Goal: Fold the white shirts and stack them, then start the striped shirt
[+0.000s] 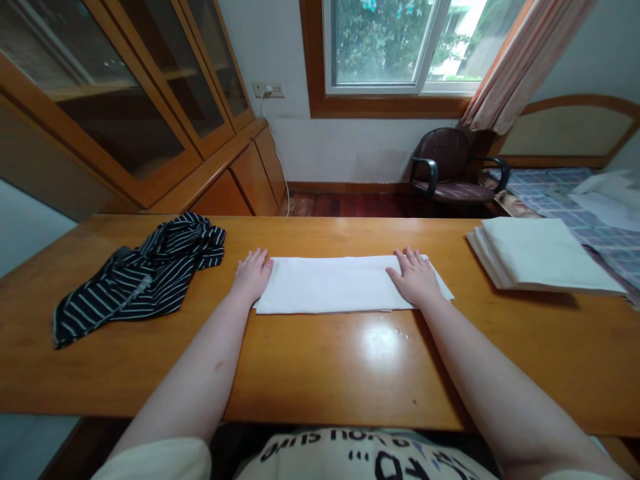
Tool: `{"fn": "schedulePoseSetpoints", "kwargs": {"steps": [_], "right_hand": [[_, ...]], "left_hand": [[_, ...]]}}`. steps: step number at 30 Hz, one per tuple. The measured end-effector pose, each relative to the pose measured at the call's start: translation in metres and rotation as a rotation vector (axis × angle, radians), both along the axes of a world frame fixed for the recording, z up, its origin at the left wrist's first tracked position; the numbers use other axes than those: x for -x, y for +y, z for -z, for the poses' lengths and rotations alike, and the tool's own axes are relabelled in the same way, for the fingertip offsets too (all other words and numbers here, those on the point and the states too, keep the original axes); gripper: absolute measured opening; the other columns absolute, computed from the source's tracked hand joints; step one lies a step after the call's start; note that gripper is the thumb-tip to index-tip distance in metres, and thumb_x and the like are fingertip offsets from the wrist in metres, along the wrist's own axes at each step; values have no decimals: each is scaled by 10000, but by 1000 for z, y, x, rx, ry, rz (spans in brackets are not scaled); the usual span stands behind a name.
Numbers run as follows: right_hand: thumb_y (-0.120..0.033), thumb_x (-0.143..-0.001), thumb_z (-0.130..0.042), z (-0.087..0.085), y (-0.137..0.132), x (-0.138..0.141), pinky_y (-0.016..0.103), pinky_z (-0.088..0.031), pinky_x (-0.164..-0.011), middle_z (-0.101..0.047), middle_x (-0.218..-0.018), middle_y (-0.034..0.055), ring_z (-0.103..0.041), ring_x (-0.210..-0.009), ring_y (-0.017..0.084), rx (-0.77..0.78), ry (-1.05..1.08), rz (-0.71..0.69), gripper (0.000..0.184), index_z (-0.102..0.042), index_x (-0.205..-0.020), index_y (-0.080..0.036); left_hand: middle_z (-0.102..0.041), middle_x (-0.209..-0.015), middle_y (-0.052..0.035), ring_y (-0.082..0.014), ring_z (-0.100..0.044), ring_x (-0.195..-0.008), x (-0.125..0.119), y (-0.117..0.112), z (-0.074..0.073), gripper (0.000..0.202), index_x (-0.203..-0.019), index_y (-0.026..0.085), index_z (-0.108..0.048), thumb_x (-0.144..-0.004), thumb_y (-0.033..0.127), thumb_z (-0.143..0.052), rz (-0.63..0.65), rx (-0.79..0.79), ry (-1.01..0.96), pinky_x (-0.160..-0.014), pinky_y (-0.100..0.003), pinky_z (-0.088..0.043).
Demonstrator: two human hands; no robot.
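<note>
A white cloth [330,285], folded into a long flat strip, lies across the middle of the wooden table. At its left end my left hand [253,275] rests flat, fingers stretched out along the edge. My right hand [414,277] lies on top of the cloth near its right end, with the fingers spread. A little of the cloth's right corner shows beyond that hand. Neither hand grips anything.
A crumpled black-and-white striped garment [150,270] lies on the table [320,373] at left. A stack of folded white cloth [540,253] sits at the right. Beyond are a glass-fronted cabinet [200,147], an office chair [445,167] and a bed [550,183].
</note>
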State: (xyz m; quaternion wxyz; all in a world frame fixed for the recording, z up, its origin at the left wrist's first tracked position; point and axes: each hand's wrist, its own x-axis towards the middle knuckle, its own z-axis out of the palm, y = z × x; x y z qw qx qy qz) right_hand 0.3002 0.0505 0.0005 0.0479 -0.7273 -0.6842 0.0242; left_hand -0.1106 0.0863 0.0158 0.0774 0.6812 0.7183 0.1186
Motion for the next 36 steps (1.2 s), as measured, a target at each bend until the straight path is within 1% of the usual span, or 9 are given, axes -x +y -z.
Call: {"fn": "schedulePoseSetpoints", "kwargs": {"steps": [4,6,9,14,18,22,28,33,36], "right_hand": [[-531,-936,-319,-3,-1,-3,474,-212,-1107,-276,-1528,165,-241,-1403,302,-52,38,-16,652,-339,-1455,-137],[-494,-944,-316,-9,-3,-8,431,-251,-1093,-324,-1503,178,-298,-1376,285,-152,84,12,630,-374,-1426,-93],[-475,-938,-327,-21,-6,-21,399,-326,-1037,-485,-1381,190,-434,-1272,285,-267,130,138,584,-488,-1328,-71],[-495,-912,-347,-31,-4,-41,393,-448,-827,-671,-1050,202,-618,-988,308,-36,171,370,544,-641,-1126,-90],[-504,-895,-360,-31,0,-43,367,-453,-721,-690,-938,189,-644,-892,300,54,170,407,516,-681,-1007,-115],[-505,-899,-343,-33,-1,-40,372,-450,-692,-690,-921,183,-642,-874,307,39,153,422,503,-669,-998,-135],[-541,-903,-298,-33,-1,-39,388,-452,-698,-678,-944,205,-638,-895,324,93,155,437,560,-648,-1028,-121],[-533,-903,-295,-30,1,-40,392,-451,-713,-674,-948,211,-637,-912,330,128,138,405,559,-650,-1009,-113],[-527,-903,-303,-30,1,-39,385,-453,-712,-674,-957,208,-638,-920,329,132,135,410,547,-648,-1013,-116]], "left_hand": [[-652,-1180,-121,-254,-577,-1117,7,-17,-18,526,-1133,151,-631,-921,468,-269,-213,-52,-199,-948,-346,-432],[-689,-1099,-100,-266,-613,-1041,6,-25,-23,492,-1032,179,-670,-892,502,-326,-232,42,-232,-874,-343,-463],[-701,-1067,-103,-271,-635,-984,-3,-30,-23,454,-1022,176,-677,-840,513,-433,-190,176,-214,-797,-326,-475],[-708,-1018,-119,-274,-655,-900,-17,-29,-23,438,-1012,149,-669,-775,491,-534,-119,269,-142,-717,-309,-479],[-695,-1064,-101,-254,-647,-926,-19,-33,-28,412,-1068,165,-632,-774,443,-550,-93,224,-182,-732,-292,-478],[-698,-1021,-91,-249,-647,-900,-21,-37,-31,369,-1039,176,-621,-806,435,-499,-95,213,-166,-724,-299,-475],[-692,-1032,-144,-295,-650,-913,-20,-35,-29,466,-1001,149,-639,-835,522,-416,-136,311,-84,-726,-338,-482],[-707,-1024,-135,-287,-664,-903,-17,-34,-27,476,-984,130,-671,-816,527,-469,-117,373,-225,-757,-330,-497],[-716,-1024,-87,-257,-663,-904,-17,-36,-29,441,-1046,150,-665,-807,482,-500,-53,254,-362,-767,-301,-500]]}}
